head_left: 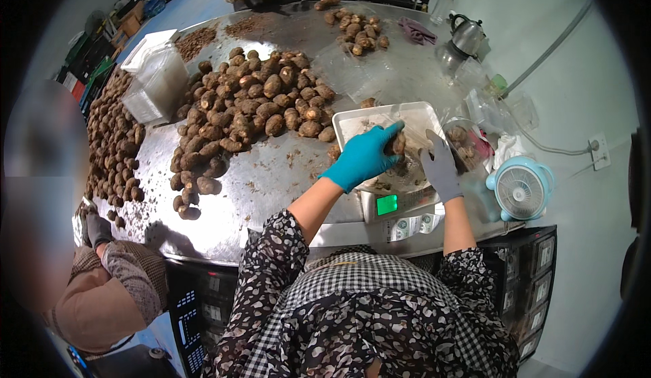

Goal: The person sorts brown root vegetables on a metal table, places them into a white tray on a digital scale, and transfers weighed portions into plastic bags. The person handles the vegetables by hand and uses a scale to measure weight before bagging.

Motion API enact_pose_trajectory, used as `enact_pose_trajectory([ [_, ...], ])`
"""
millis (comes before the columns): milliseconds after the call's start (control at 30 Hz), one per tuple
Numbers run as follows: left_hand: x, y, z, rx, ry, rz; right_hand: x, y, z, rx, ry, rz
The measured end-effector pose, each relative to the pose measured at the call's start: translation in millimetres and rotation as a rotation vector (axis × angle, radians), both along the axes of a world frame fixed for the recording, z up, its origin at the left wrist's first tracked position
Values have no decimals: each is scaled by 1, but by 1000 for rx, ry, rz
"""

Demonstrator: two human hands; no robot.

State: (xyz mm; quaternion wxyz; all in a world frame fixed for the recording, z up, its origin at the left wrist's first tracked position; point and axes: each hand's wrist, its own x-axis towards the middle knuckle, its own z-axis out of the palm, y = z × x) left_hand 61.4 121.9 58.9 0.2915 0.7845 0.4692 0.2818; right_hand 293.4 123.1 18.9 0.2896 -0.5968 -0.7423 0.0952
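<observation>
My left hand (366, 156), in a teal glove, is closed round a brown taro (396, 145) above a white tray (349, 115). The tray rests on a scale (371, 208) with a lit green display. Clear plastic film (401, 115) lies in and over the tray; whether it is a bag I cannot tell. My right hand (443, 168), in a grey glove, is at the tray's right side, its thumb and fingers apart, close to the film. Under my hands the tray's contents are partly hidden.
A large heap of taros (254, 96) covers the metal table's middle left, beside clear plastic boxes (157, 86). A smaller pile (359, 32) lies at the back. A kettle (468, 35), a bowl of taros (462, 141) and a blue fan (520, 188) stand right. Two other people work left and opposite.
</observation>
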Motion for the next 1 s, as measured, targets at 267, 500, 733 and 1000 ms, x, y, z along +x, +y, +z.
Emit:
enact_pose_trajectory([
  [267, -33, -18, -14, -726, -985, -65, -16, -40, 34, -72, 498, 74],
  [500, -19, -70, -23, -697, -1241, 31, -96, -80, 76, 12, 123, 420],
  [733, -34, -89, -40, -529, -1277, 41, -104, -80, 54, 2, 313, 512],
  [1000, -43, -112, -50, -779, -1333, 125, -108, -87, 51, -55, 324, 495],
])
